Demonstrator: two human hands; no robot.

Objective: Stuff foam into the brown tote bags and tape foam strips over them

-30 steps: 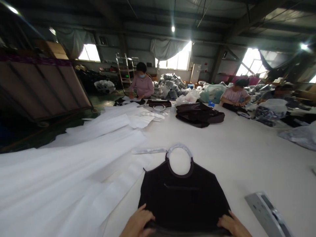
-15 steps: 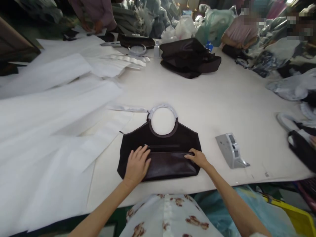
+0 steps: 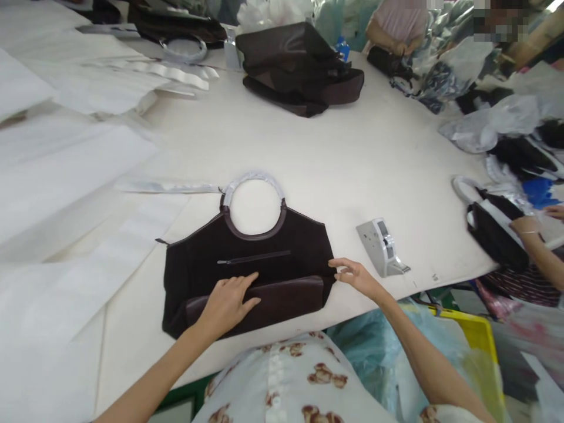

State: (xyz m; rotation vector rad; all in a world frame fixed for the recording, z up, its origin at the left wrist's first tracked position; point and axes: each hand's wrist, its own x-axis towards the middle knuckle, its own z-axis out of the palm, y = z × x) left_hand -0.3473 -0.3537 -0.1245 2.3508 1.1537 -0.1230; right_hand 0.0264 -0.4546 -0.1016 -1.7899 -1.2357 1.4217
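1. Bag (image 3: 282, 271) lies flat on the table (image 3: 396, 176), its handle's (image 3: 253, 175) upper arc already wrapped, lower arc bare; what else remains is unclear.
2. Left hand (image 3: 227, 305) rests on its front, fingers apart; right hand (image 3: 359, 279) meets its right edge, whether pinching cannot be told.
3. White sheets (image 3: 70, 158) spread left; dark bags (image 3: 286, 61) lie beyond.
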